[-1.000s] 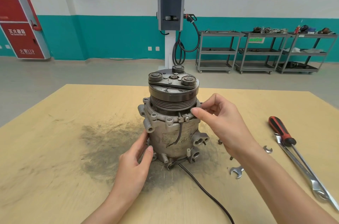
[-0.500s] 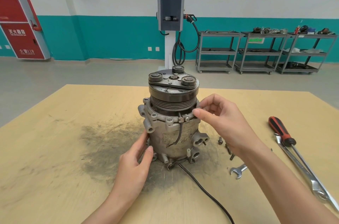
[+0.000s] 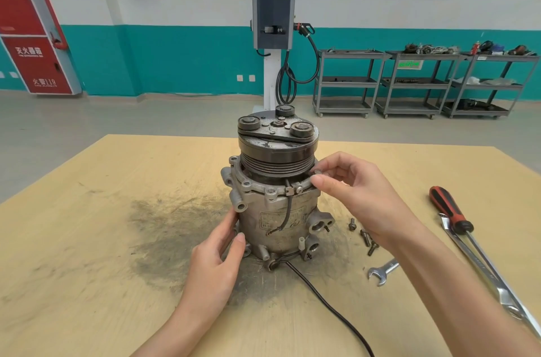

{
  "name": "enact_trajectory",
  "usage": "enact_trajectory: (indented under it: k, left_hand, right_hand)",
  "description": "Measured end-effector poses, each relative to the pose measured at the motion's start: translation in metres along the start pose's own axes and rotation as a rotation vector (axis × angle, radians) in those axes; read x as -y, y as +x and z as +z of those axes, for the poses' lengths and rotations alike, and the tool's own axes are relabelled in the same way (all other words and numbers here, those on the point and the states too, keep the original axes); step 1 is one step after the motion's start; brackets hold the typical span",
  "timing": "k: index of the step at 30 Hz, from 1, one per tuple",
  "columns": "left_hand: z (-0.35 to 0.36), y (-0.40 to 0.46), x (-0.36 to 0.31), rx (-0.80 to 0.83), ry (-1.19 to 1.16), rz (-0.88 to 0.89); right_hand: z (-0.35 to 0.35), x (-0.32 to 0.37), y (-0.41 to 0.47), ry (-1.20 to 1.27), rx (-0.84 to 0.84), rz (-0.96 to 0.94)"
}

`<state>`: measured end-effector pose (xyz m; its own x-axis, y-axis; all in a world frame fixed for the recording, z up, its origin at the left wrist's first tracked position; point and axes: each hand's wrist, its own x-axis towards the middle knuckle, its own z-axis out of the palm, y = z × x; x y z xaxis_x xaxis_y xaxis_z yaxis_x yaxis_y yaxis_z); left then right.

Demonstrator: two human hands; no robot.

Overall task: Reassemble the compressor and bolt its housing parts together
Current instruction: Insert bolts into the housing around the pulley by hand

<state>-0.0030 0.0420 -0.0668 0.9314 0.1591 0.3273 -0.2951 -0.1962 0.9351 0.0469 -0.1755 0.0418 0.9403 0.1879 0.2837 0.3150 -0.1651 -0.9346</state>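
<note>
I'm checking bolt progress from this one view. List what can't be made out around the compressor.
- Head view: far side of the compressor flange, hidden by its pulley.
- Bolt at the right hand fingertips: mostly covered, seating unclear.
- Left hand hides the lower left lugs.
- Long wrench: end cut off by the right edge.
- Body label: too small to read.

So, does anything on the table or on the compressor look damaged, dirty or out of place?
Yes. A dark grey smear soils the wooden table left of the compressor. A short black wire hangs loose on its housing, its end bare. Three bolts lie loose on the table beside it.
</note>
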Motion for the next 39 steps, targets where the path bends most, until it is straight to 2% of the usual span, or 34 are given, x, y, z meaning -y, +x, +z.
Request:
enact_trajectory:
  k: [2, 10, 15, 17, 19, 21, 24, 26, 28, 32, 37, 39]
  left_hand:
    - [0.0, 0.0, 0.0, -0.001, 0.003, -0.002]
    - [0.001, 0.0, 0.001, -0.014, 0.016, -0.01]
    - [0.0, 0.0, -0.001, -0.012, 0.01, -0.014]
    - [0.0, 0.0, -0.003, -0.017, 0.009, -0.012]
    - [0.001, 0.001, -0.003, -0.024, 0.011, -0.015]
    - [0.002, 0.0, -0.002, -0.022, 0.007, -0.026]
    - [0.002, 0.0, -0.001, -0.019, 0.003, -0.032]
    - [0.002, 0.0, -0.002, -0.021, 0.003, -0.033]
    - [0.002, 0.0, 0.0, -0.023, 0.0, -0.037]
    - [0.002, 0.0, 0.0, -0.028, 0.005, -0.024]
    - [0.002, 0.0, -0.001, -0.013, 0.006, -0.02]
    - [0.002, 0.0, 0.0, -0.011, 0.002, -0.023]
  right_hand:
    - [-0.003, 0.0, 0.001, 0.022, 0.027, 0.001]
    - [0.009, -0.008, -0.001, 0.08, -0.094, -0.045]
    - [-0.024, 0.006, 0.0, 0.055, 0.163, 0.035]
    - [-0.045, 0.008, -0.002, 0.077, 0.144, 0.043]
    - [-0.064, 0.002, -0.006, -0.095, 0.089, 0.041]
    - [-0.08, -0.01, -0.014, -0.517, 0.112, 0.075]
    - [-0.096, -0.035, -0.034, -1.174, 0.328, 0.096]
    - [-0.098, -0.048, -0.048, -1.431, 0.471, 0.078]
    - [-0.095, -0.056, -0.058, -1.557, 0.534, 0.04]
    - [-0.09, -0.068, -0.06, -1.683, 0.517, -0.052]
    - [-0.091, -0.059, -0.055, -1.801, 0.643, -0.109]
    - [-0.093, -0.045, -0.052, -1.797, 0.586, -0.23]
